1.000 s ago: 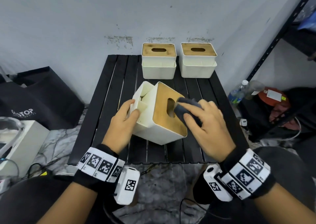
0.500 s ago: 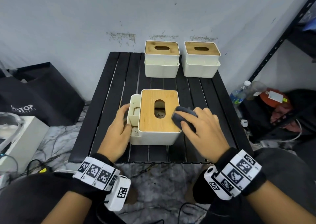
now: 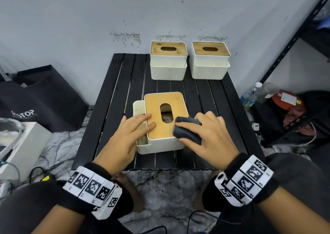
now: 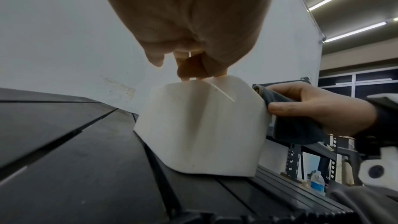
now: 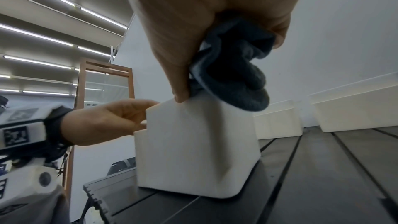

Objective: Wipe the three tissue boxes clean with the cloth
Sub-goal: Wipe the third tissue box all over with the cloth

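Three tissue boxes, one cloth, two hands working on the nearest box.

The person's left hand (image 3: 125, 137) is lying with fingers stretched out and relaxed, fingertips resting on the left edge of the near tissue box (image 3: 160, 144), over its side compartment. The right hand (image 3: 209, 137) is bunching the one dark grey cloth (image 3: 187, 131) between thumb and curled fingers, pressing it against the box's right front corner, at the edge of the wooden lid (image 3: 165, 115). That box is sitting upright between the two hands on the black slatted table (image 3: 110, 101). The other two tissue boxes, one (image 3: 168, 62) and another (image 3: 210, 61), are standing side by side well beyond the fingertips, at the table's far edge by the wall.
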